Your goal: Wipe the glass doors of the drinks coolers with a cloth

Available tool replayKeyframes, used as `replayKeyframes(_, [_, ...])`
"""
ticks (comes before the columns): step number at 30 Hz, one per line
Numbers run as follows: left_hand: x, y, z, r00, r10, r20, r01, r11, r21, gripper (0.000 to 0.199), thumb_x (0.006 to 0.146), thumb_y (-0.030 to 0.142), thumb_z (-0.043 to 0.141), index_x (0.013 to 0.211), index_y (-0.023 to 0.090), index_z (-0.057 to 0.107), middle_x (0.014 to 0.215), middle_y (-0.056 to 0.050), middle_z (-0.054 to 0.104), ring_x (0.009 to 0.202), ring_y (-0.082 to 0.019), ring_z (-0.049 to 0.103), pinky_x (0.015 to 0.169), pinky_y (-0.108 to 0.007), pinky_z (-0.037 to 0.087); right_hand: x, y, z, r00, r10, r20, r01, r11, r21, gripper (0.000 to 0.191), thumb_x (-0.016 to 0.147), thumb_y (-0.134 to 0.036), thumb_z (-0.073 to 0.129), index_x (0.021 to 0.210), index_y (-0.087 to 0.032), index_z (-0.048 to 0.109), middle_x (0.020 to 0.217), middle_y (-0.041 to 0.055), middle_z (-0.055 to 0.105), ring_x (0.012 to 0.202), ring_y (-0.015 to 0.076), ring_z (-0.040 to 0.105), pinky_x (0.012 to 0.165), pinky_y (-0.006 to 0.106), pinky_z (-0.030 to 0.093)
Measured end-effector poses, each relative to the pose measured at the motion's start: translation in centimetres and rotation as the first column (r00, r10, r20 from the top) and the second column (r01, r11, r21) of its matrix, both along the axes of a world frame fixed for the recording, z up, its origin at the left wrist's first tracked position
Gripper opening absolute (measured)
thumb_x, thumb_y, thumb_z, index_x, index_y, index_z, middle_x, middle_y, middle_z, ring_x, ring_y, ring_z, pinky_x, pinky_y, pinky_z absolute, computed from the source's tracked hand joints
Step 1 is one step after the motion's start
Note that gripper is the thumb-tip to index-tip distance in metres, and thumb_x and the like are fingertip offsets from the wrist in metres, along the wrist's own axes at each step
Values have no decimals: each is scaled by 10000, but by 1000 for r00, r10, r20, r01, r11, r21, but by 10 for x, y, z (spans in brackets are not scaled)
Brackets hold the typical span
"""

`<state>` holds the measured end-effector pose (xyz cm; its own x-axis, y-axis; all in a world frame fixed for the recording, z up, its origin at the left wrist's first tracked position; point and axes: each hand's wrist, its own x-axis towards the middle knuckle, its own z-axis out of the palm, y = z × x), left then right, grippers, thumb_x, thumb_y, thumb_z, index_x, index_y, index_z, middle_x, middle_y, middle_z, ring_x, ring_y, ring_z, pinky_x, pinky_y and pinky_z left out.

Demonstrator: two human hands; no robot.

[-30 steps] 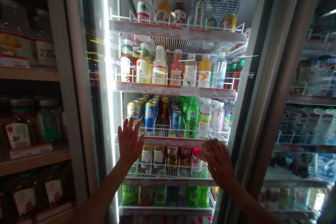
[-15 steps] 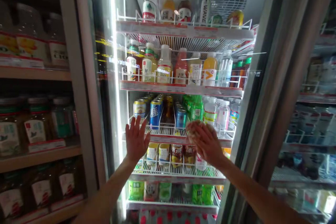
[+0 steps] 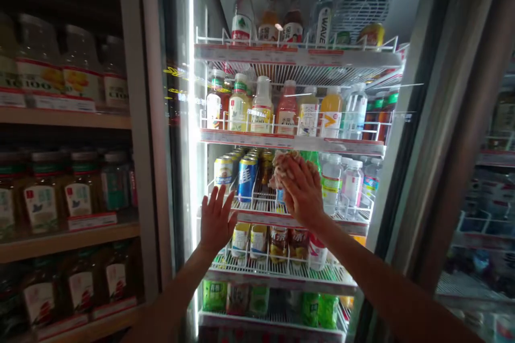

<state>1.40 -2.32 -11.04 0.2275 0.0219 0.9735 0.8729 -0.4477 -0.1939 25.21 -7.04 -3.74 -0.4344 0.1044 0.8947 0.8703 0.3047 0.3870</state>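
Observation:
In the head view my right hand (image 3: 303, 187) presses a crumpled, light-coloured cloth (image 3: 285, 167) flat against the glass door of a lit drinks fridge. Behind the cloth are the middle shelf's cans and green bottles, partly covered by it. My left hand (image 3: 217, 220) lies on or close to the glass with its fingers spread, holding nothing. Just beyond its fingertips, inside the fridge, stand a yellow-and-white can (image 3: 223, 170) and a blue can (image 3: 247, 178). Reflections of yellow and white lettering show on the glass.
Wire shelves with white front rails (image 3: 289, 142) carry bottles and cans. The metal door frame (image 3: 140, 118) stands at the left, and beside it wooden shelves (image 3: 68, 238) hold more bottles. Another glass-fronted section with shelves (image 3: 466, 238) is on the right.
My right hand and the cloth have moved up and a little left across the glass. The view has shifted slightly left; my left hand stays spread in about the same place.

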Motion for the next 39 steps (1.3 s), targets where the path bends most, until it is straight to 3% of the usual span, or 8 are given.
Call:
replayKeyframes(2, [0,0,-1,1000,-3,1,3,1000,-3,636,883,249,452,1450,221,166,1509,-103,200,1403,-244,141,1146,-449,141,-7,1,-5,1000,-1,22,1,1000,-29,445,805,-233,529,1250,-253,516,1490,29,306,1418,257,119,1134,506,171])
replayKeyframes(7, [-7,-3,-1,998,23,-56,-23,1000,-3,636,875,254,469,1444,210,189,1501,-110,226,1400,-245,159,1140,-440,163,-15,-4,-54,894,125,431,-80,990,-119,420,817,-273,531,1236,-254,526,1435,4,407,1406,210,170,1156,446,142])
replayKeyframes(14, [-9,-3,-6,998,32,-48,-33,999,-24,621,878,249,455,1442,224,197,1491,-105,259,1399,-240,165,1136,-440,167,7,0,22,997,18,-73,-12,997,79,432,831,-202,494,1261,-248,493,1507,34,261,1401,263,188,1119,508,208])
replayKeyframes(20, [-14,-9,-4,996,39,-83,-41,999,-24,609,872,236,466,1432,219,227,1471,-111,315,1398,-238,184,1128,-436,193,14,-10,-30,916,110,386,-86,993,-78,354,819,-265,512,1168,-256,567,1402,5,445,1399,227,195,1148,455,146])
replayKeyframes(26, [-12,-18,12,999,4,-43,-4,1000,-3,616,869,241,483,1430,237,228,1510,-97,228,1401,-249,177,1133,-455,185,35,-4,25,999,26,-36,-21,991,129,414,817,-197,505,1229,-239,525,1510,43,260,1392,258,220,1114,497,208])
replayKeyframes(28, [-6,-17,18,1000,5,5,-5,1000,-5,622,877,256,470,1438,233,204,1527,-99,162,1406,-265,148,1133,-474,170,32,-3,21,999,36,-5,-35,992,118,409,817,-201,511,1225,-233,531,1514,46,248,1394,267,213,1118,504,196])
replayKeyframes(33, [5,-6,22,1000,15,18,-15,1000,5,617,891,291,443,1446,236,178,1531,-87,137,1412,-255,120,1140,-473,126,22,-9,-26,927,121,356,-100,992,-76,327,819,-244,506,1134,-247,592,1438,14,402,1404,224,186,1147,452,140])
replayKeyframes(39, [3,1,19,1000,19,19,-19,999,35,629,886,296,446,1448,240,168,1531,-75,120,1411,-254,119,1142,-469,112,49,-11,22,999,-6,-46,11,995,98,418,817,-221,517,1234,-249,516,1518,31,239,1391,271,224,1112,512,220])
